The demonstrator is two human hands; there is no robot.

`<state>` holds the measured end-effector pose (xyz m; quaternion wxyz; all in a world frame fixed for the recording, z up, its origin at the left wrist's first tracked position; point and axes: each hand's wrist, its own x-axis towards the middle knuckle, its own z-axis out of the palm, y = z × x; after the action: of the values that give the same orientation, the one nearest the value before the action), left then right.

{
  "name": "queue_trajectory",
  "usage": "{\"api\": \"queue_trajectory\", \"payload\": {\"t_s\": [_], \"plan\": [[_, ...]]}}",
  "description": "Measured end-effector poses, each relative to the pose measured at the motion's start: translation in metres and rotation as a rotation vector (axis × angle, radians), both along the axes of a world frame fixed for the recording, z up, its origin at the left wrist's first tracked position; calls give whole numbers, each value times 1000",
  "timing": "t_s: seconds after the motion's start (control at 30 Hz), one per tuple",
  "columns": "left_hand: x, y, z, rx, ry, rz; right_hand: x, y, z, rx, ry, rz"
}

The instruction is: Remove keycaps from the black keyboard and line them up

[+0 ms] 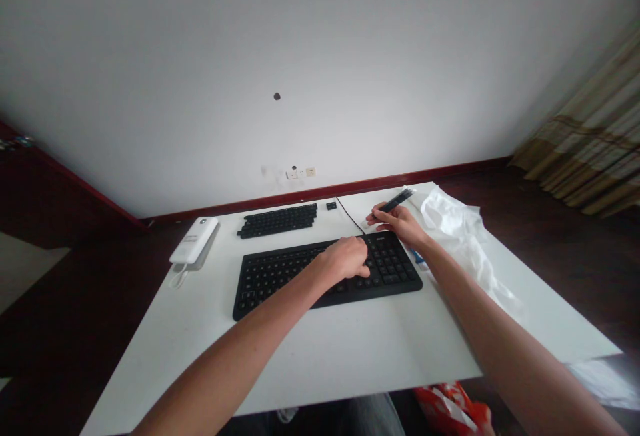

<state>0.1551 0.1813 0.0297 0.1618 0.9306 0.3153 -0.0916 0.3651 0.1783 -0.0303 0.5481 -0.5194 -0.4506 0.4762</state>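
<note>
A black keyboard point(300, 269) lies across the white table; many of its key positions look bare of caps, with small round posts showing. My left hand point(346, 257) rests over its right-middle part, fingers curled down and pressed together. Whatever is between those fingertips is hidden. My right hand point(400, 223) is raised just behind the keyboard's right end, its fingers closed round a black brush point(399, 200) that points up and to the right. Behind the keyboard, black keycaps point(280, 220) lie in tight rows, and a small group of keycaps point(331, 206) sits apart to their right.
A white power bank point(195, 241) with a strap lies at the table's left side. Crumpled white plastic point(455, 223) covers part of the right side. A small blue object point(418, 257) is partly hidden by my right forearm. The keyboard's cable point(350, 216) runs to the back edge.
</note>
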Motion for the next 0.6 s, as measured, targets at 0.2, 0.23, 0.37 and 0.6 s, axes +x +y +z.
{"api": "queue_trajectory", "payload": {"t_s": [0.2,0.23,0.37,0.6], "plan": [[4,6,-1,-20,42,-47,2,0,-3,27,6,20],[4,6,0,-18,39,-48,3,0,-4,29,6,22],[-7,0,3,18,-4,-43,3,0,-5,24,7,19],[-31,-14,-4,97,-178,5,0,-1,-1,25,20,17]]}}
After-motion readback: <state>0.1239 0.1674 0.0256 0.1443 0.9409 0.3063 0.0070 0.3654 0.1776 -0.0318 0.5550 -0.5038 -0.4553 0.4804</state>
